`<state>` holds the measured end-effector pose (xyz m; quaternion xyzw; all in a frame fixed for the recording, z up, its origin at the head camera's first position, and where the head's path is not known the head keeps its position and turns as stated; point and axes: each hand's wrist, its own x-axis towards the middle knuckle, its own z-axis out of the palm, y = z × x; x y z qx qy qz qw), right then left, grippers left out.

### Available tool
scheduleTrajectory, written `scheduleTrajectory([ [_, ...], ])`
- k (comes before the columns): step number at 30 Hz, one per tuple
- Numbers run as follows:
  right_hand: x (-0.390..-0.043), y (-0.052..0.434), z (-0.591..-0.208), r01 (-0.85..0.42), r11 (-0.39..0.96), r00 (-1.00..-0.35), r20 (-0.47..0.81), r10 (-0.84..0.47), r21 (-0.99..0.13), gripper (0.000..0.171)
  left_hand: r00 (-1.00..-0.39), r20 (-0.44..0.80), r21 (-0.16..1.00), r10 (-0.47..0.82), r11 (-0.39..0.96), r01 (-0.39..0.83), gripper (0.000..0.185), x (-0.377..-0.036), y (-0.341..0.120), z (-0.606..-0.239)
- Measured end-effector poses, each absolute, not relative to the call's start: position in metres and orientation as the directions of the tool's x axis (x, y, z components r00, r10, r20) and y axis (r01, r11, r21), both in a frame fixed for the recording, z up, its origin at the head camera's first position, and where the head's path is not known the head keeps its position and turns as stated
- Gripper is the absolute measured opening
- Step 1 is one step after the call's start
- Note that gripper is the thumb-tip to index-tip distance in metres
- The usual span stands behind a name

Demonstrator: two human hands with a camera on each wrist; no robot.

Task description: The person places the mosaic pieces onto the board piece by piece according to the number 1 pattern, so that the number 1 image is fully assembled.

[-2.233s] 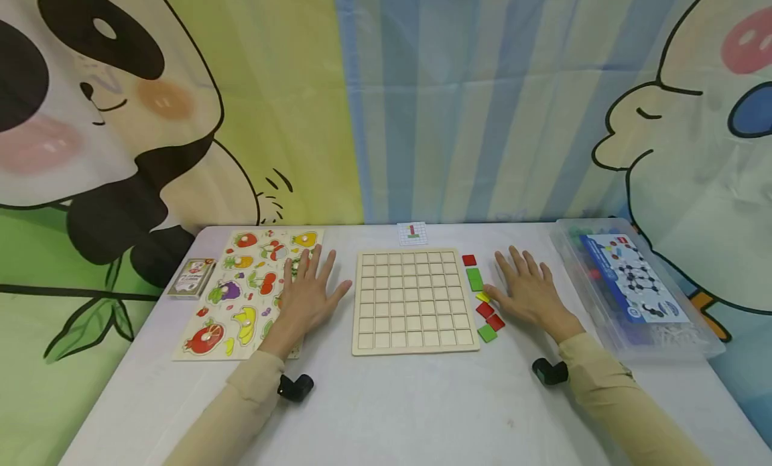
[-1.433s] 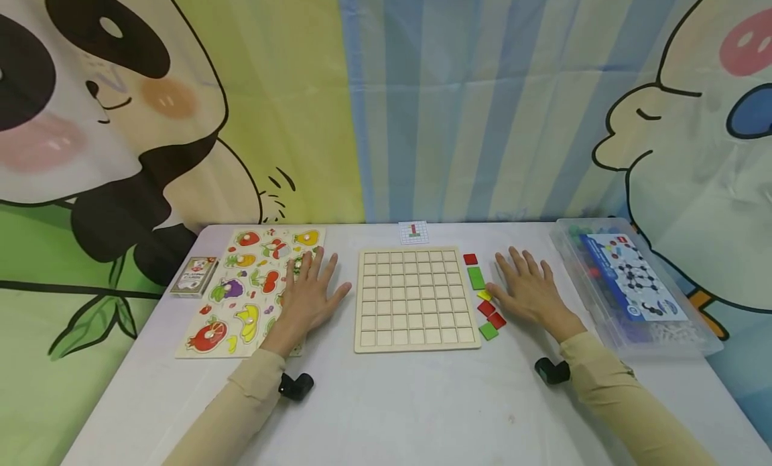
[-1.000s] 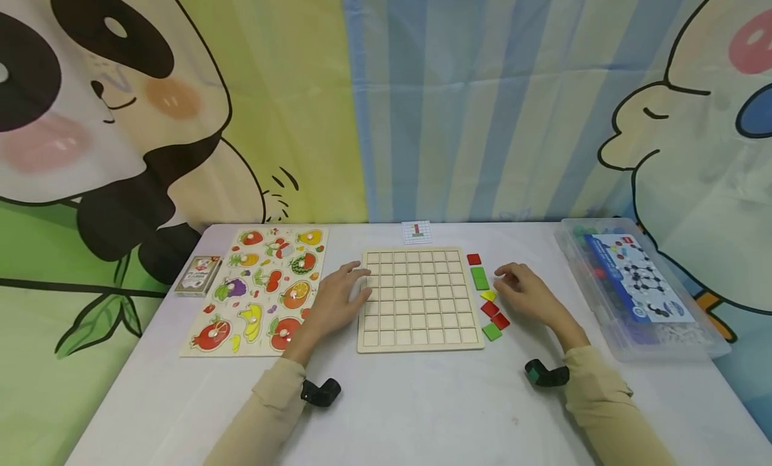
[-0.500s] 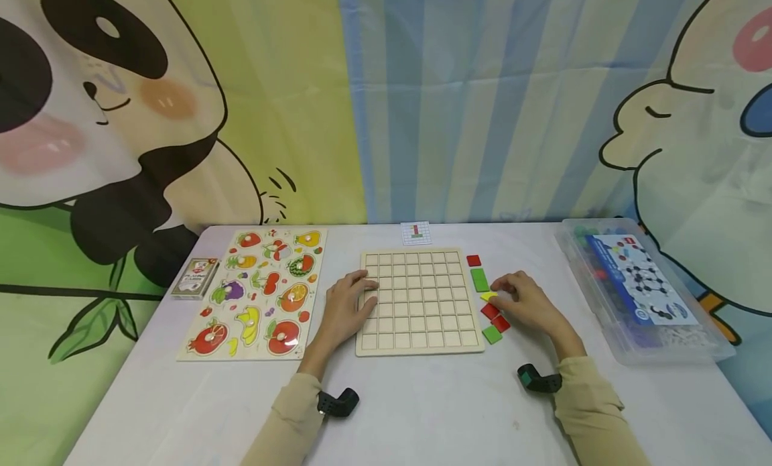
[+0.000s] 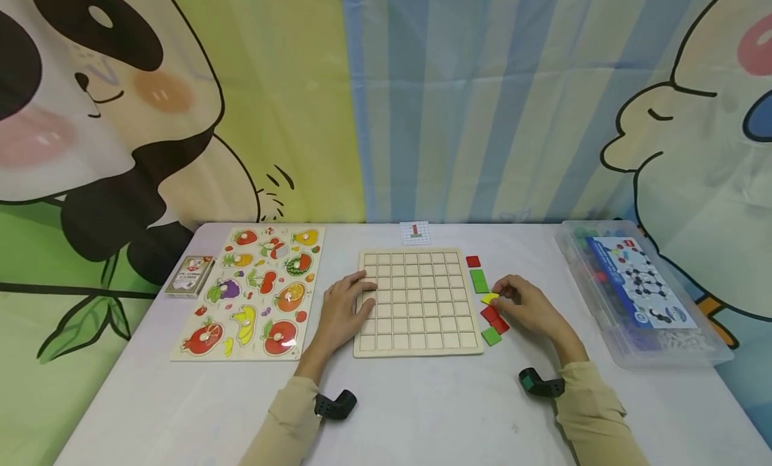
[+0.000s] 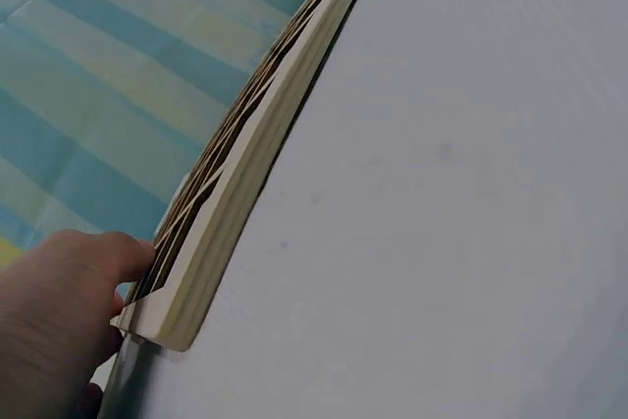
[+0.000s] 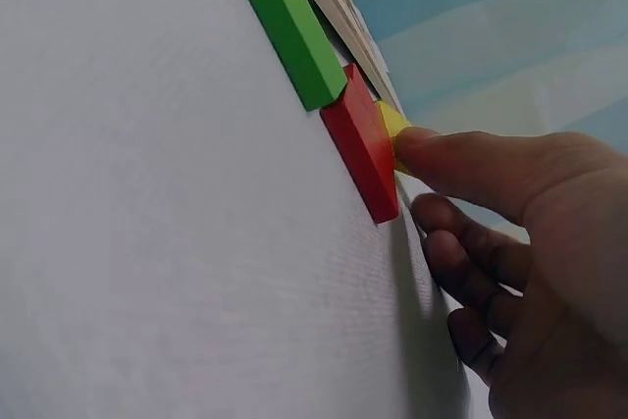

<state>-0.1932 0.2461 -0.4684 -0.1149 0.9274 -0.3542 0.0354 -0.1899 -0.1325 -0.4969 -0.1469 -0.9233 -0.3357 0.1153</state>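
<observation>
In the head view a wooden grid board (image 5: 419, 302) lies in the middle of the table. My left hand (image 5: 344, 310) rests at its left side, thumb and fingertips over the rim; the left wrist view has the thumb (image 6: 126, 254) at the board's edge. My right hand (image 5: 531, 308) pinches a small yellow tile (image 5: 490, 298) to the right of the board. Red tiles (image 7: 363, 149) and a green tile (image 7: 292, 34) lie close to the yellow one. Farther back are a longer green tile (image 5: 479, 281) and another red tile (image 5: 473, 261).
Behind the board lies a small pattern card (image 5: 415, 233). A fruit puzzle board (image 5: 259, 292) and a playing-card box (image 5: 189, 276) lie to the left. At the right stands a clear plastic case (image 5: 645, 285) with a molecule-picture sheet. A patterned curtain (image 5: 458, 104) hangs behind the table.
Both hands lay spread flat on either side. The left moved right onto the board's left rim; the right curled its fingers and came to the yellow tile, which it now pinches.
</observation>
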Motion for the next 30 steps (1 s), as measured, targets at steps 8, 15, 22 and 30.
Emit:
scheduleTrajectory([
  [8,-0.197,0.242,-0.471,-0.175,0.680,-0.976,0.034,-0.215,-0.712,0.018,-0.925,0.326,0.581,0.197,0.730,0.360,0.025,-0.188,-0.134,-0.497],
  [15,-0.200,0.229,-0.466,-0.189,0.627,-0.972,0.056,-0.227,-0.756,0.019,-0.922,0.337,0.575,0.192,0.733,0.363,0.025,-0.187,-0.136,-0.497],
  [22,-0.209,0.210,-0.458,-0.206,0.595,-0.964,0.055,-0.261,-0.777,0.017,-0.915,0.354,0.574,0.194,0.727,0.376,0.025,-0.186,-0.134,-0.497],
  [30,-0.219,0.192,-0.453,-0.206,0.565,-0.957,0.043,-0.288,-0.799,0.014,-0.908,0.368,0.571,0.201,0.722,0.392,0.024,-0.187,-0.132,-0.498],
])
